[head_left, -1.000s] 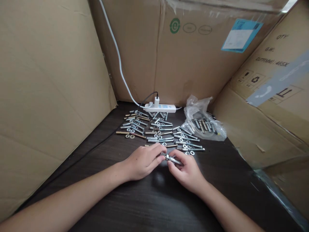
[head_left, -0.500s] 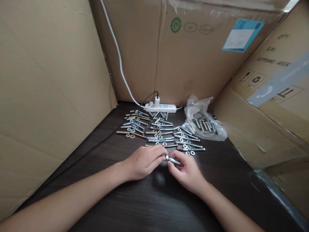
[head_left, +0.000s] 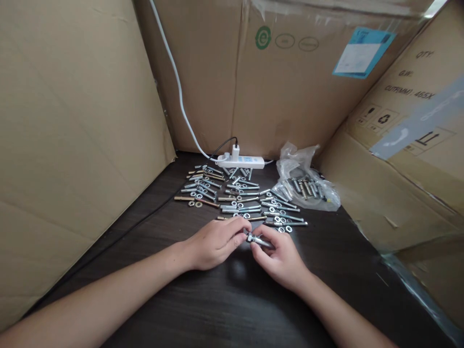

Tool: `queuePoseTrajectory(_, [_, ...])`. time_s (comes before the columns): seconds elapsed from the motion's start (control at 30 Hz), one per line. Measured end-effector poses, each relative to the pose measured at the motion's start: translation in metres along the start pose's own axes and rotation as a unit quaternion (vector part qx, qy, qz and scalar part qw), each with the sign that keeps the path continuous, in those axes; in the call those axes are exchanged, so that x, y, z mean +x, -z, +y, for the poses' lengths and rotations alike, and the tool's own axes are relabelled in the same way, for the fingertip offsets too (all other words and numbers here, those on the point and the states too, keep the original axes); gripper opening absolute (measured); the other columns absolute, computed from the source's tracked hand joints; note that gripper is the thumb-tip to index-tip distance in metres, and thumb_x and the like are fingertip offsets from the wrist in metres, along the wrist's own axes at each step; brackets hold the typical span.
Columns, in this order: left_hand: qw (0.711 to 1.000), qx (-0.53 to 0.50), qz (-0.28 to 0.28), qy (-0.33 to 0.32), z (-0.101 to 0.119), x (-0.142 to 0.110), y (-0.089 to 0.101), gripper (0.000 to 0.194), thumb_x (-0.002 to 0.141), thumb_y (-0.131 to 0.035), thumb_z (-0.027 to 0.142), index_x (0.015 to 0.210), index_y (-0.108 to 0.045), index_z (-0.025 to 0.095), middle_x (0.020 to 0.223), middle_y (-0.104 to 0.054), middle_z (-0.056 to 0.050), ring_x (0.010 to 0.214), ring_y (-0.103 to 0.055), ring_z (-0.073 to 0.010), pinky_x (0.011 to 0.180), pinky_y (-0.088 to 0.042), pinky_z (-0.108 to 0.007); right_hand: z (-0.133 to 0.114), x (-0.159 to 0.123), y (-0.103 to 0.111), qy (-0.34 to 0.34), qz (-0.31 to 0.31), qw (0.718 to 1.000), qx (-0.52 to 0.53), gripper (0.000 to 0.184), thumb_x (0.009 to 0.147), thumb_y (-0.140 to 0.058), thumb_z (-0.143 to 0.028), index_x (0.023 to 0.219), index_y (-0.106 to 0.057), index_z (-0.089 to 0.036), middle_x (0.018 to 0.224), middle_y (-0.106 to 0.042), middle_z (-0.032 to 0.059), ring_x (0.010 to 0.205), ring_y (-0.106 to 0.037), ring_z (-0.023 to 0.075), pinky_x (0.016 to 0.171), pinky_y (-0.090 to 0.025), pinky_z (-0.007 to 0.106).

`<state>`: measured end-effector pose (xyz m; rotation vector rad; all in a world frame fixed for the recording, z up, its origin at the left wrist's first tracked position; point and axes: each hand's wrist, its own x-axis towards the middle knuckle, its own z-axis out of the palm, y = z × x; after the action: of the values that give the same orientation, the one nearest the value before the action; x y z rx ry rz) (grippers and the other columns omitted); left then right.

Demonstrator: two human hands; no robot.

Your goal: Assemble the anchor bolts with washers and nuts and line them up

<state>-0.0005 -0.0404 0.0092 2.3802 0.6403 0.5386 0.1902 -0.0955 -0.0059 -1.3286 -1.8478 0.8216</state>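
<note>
A silvery expansion bolt (head_left: 261,241) with a nut (head_left: 250,238) near its left end is held above the dark table. My right hand (head_left: 281,253) is closed around its sleeve, thumb below and fingers over the top. At the nut end, my left hand (head_left: 219,244) has thumb and fingers pinched together; its fingertips hide part of that end. Just beyond my hands lie several rows of separated bolt parts: sleeves and rods (head_left: 246,199), with nuts (head_left: 288,229) and washers (head_left: 198,205) beside them.
A clear plastic bag (head_left: 331,200) with several assembled bolts lies at the back right. Behind the rows stands a white power strip (head_left: 257,162) with a plug; a black cable (head_left: 152,212) runs left. Cardboard boxes (head_left: 203,72) wall in the table (head_left: 217,309) on three sides.
The nut at the bolt's left end has turned slightly between my left fingertips. Both hands stay in nearly the same place.
</note>
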Motion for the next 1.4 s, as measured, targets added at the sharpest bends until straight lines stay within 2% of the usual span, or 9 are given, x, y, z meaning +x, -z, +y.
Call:
queuePoseTrajectory(0.2, [1.0, -0.014, 0.009, -0.025, -0.0008, 0.0002, 0.0, 0.02, 0.096, -0.033, 0.022, 0.105, -0.051, 0.019, 0.096, -0.057, -0.003, 0.086, -0.055, -0.0143, 0.079, -0.041, -0.025, 0.0014, -0.001, -0.0009, -0.001, -0.002, 1.0, 0.002, 0.006, 0.079, -0.053, -0.022, 0.078, -0.055, -0.017, 0.06, -0.047, -0.0038, 0.05, -0.038, 0.0081, 0.047, -0.031, 0.018])
queuePoseTrajectory(0.67, [1.0, -0.009, -0.024, -0.001, -0.0042, 0.0021, -0.0004, 0.021, 0.097, -0.034, 0.024, 0.09, -0.053, 0.017, 0.084, -0.058, 0.0, 0.077, -0.053, -0.0125, 0.073, -0.04, -0.023, -0.0014, -0.0009, 0.0003, -0.002, -0.008, 1.0, 0.013, 0.006, 0.078, -0.053, -0.022, 0.076, -0.055, -0.016, 0.06, -0.046, -0.0036, 0.051, -0.038, 0.0083, 0.047, -0.031, 0.018])
queuePoseTrajectory(0.8, [1.0, -0.009, 0.003, 0.0, -0.0038, 0.0012, 0.0003, 0.015, 0.095, -0.038, 0.022, 0.101, -0.052, 0.019, 0.091, -0.058, -0.001, 0.081, -0.054, -0.0131, 0.074, -0.04, -0.023, -0.0001, -0.0014, 0.0002, -0.003, -0.01, 1.0, 0.009, 0.006, 0.079, -0.052, -0.022, 0.077, -0.055, -0.017, 0.061, -0.047, -0.0036, 0.051, -0.038, 0.0084, 0.048, -0.031, 0.018])
queuePoseTrajectory(0.93, [0.999, 0.013, 0.003, -0.043, -0.0042, -0.0002, 0.0016, 0.021, 0.093, -0.038, 0.019, 0.108, -0.053, 0.021, 0.093, -0.056, -0.003, 0.08, -0.053, -0.0129, 0.072, -0.04, -0.023, 0.002, -0.0011, 0.0001, -0.001, -0.006, 1.0, 0.006, 0.005, 0.079, -0.053, -0.021, 0.077, -0.055, -0.017, 0.06, -0.045, -0.0045, 0.051, -0.038, 0.0078, 0.048, -0.031, 0.018])
queuePoseTrajectory(1.4, [0.999, 0.037, -0.02, -0.031, -0.0019, 0.0016, 0.004, 0.021, 0.095, -0.036, 0.022, 0.101, -0.057, 0.019, 0.093, -0.059, -0.003, 0.085, -0.055, -0.014, 0.075, -0.041, -0.023, 0.0022, -0.0017, -0.0001, 0.0, -0.009, 1.0, 0.001, 0.007, 0.079, -0.053, -0.022, 0.077, -0.056, -0.016, 0.06, -0.047, -0.0037, 0.051, -0.038, 0.0081, 0.047, -0.032, 0.018])
